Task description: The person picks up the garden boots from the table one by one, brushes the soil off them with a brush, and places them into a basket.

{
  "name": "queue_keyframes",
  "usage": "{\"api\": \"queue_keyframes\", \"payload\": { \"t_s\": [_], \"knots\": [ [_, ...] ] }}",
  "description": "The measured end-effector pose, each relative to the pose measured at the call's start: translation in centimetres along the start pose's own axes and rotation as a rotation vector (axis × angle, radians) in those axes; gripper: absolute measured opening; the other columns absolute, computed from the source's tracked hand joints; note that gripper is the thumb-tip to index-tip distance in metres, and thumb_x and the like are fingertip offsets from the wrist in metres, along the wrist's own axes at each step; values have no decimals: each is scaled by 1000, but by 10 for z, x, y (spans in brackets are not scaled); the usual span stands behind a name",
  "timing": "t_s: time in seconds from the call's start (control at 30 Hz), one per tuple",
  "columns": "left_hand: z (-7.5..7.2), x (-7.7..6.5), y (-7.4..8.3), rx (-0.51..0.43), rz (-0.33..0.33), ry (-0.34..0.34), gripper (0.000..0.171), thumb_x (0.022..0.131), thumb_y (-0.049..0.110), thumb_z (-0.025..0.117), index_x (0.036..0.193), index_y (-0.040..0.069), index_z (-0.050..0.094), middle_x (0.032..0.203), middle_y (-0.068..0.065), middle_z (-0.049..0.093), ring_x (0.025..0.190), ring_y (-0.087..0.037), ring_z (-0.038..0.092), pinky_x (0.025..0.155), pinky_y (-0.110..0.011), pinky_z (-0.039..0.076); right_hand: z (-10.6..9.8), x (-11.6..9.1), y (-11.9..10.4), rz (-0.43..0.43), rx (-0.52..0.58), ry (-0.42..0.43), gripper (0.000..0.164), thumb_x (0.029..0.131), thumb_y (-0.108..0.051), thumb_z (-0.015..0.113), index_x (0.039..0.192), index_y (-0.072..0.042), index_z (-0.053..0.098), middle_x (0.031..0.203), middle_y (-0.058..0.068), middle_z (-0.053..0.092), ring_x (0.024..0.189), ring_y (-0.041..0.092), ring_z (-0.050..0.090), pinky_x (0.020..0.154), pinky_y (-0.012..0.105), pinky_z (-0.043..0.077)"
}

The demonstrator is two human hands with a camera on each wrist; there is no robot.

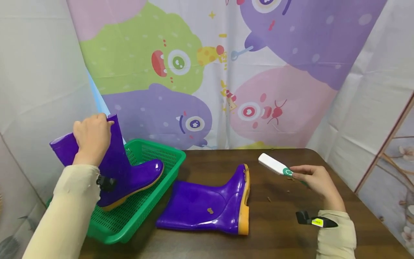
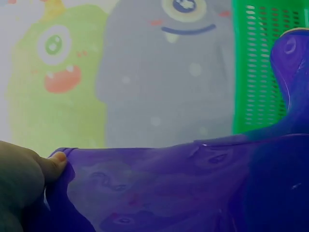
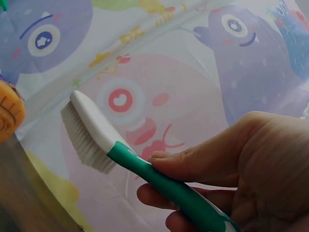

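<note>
My left hand point(image 1: 92, 136) grips the top of a purple rain boot point(image 1: 143, 174) by its shaft. That boot stands upright, leaning a little, in a green plastic basket point(image 1: 174, 158); in the left wrist view the thumb presses on the rim of its shaft point(image 2: 159, 188). A second purple boot point(image 1: 197, 207) lies on its side on the table, its yellow sole point(image 1: 244, 201) facing right, with a brown smear on its side. In my right hand point(image 1: 318, 181) is a scrubbing brush point(image 3: 91, 128) with white bristles and a green handle, held above the table to the right of the sole.
Small brown crumbs point(image 1: 269, 199) lie on the dark wooden table point(image 1: 278, 230) below the brush. A cloth with cartoon monsters point(image 1: 181, 72) hangs behind the table. Pale curtains stand on both sides.
</note>
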State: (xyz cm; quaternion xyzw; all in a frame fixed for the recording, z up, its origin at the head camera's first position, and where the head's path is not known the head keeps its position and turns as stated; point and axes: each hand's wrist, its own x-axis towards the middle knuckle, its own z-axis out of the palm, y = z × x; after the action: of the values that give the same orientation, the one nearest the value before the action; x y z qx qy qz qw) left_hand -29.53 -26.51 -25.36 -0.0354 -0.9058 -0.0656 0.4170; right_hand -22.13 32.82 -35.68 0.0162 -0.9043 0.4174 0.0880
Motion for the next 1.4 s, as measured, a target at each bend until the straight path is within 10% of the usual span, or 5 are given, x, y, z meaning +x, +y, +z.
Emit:
{"api": "queue_keyframes", "payload": {
  "t_s": [0.67,1.0,1.4],
  "knots": [
    [26,-24,-54,15,-135,-168,31,106,17,46,99,-13,47,97,-38,50,89,-54,44,78,-64,29,3,2,1,-7,11,-9,37,94,-17,70,121,7,66,91,11,72,57,12,46,48,29,43],
    [43,-39,-68,-1,-173,-132,35,104,13,39,118,-19,39,112,-46,37,109,-64,32,94,-76,17,1,2,-2,-17,19,-10,36,93,-16,69,121,7,67,89,11,72,57,12,46,47,30,44],
    [60,-65,-86,-5,-184,-263,67,97,13,44,151,-14,15,143,-49,18,132,-63,18,104,-74,16,2,1,2,-10,5,-14,36,93,-16,70,121,6,67,89,8,72,56,13,47,46,31,45]
  ]
}}
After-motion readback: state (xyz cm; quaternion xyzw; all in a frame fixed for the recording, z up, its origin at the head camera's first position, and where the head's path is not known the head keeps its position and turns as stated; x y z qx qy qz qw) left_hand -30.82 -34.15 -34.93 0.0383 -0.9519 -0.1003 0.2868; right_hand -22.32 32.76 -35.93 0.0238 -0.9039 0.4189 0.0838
